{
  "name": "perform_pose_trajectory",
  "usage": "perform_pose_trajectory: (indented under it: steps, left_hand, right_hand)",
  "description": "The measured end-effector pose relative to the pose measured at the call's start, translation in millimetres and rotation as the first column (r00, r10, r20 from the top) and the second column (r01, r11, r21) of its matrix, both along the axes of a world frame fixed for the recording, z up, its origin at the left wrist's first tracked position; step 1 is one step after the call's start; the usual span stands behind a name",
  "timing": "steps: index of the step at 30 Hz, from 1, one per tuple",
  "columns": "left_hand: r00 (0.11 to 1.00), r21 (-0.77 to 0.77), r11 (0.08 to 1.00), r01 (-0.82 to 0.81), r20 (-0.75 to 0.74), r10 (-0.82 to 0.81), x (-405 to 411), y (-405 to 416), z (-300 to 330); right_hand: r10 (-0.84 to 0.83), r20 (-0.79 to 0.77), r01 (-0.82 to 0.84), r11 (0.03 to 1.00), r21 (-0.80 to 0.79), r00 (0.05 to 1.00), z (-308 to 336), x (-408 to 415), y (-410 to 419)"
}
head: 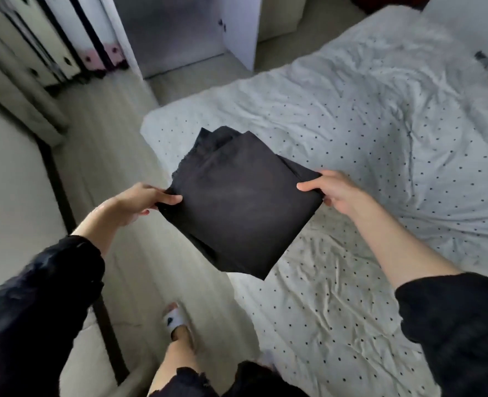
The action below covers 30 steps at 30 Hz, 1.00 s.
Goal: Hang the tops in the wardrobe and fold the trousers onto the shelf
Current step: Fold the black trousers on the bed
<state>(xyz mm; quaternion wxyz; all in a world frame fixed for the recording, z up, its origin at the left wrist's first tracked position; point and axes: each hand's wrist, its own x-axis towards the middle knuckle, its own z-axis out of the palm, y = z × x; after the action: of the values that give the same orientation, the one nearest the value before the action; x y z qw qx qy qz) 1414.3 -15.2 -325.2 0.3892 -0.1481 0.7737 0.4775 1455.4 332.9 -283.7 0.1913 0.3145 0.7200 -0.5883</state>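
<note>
A pair of black trousers [238, 202], folded into a flat square, hangs in the air over the bed's corner. My left hand [139, 203] pinches its left edge, thumb on top. My right hand [333, 190] grips the right edge the same way. Clothes [36, 44] hang in the open wardrobe at the top left, cream with black trim and one pink piece. An open white cabinet [179, 32] stands at the top centre.
The bed [380, 138] with a white dotted, rumpled cover fills the right side. Pale wood floor [114, 144] runs between the bed and the wall on the left. My foot in a white slipper [177, 319] stands on the floor below the trousers.
</note>
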Motion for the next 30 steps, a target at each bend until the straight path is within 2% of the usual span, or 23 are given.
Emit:
perform_pose_trajectory:
  steps: [5,9,17,23,30]
  left_hand:
    - [0.981,0.028,0.99,-0.137,-0.136,0.14,-81.3,-152.7,48.7]
    - [0.959,0.1,0.977,-0.19,-0.195,0.207,-133.0,-203.2,66.2]
    - [0.939,0.151,0.965,-0.214,-0.239,0.246,-270.6,-242.4,83.2]
    - [0.915,0.099,0.974,-0.203,-0.334,0.225,-409.3,-257.5,123.0]
    - [0.879,0.14,0.963,-0.232,-0.393,0.269,-578.3,-250.7,146.0]
  right_hand:
    - [0.084,-0.084,-0.084,0.996,0.008,0.993,33.6,-119.7,-144.0]
    - [0.12,-0.13,-0.118,0.993,0.026,0.984,55.5,-180.3,-202.0]
    - [0.131,-0.191,-0.118,0.99,0.077,0.973,91.6,-330.9,-252.0]
    - [0.143,-0.276,-0.129,0.989,0.07,0.95,123.2,-465.8,-263.8]
    - [0.072,-0.341,-0.048,0.996,0.078,0.937,157.6,-615.0,-265.3]
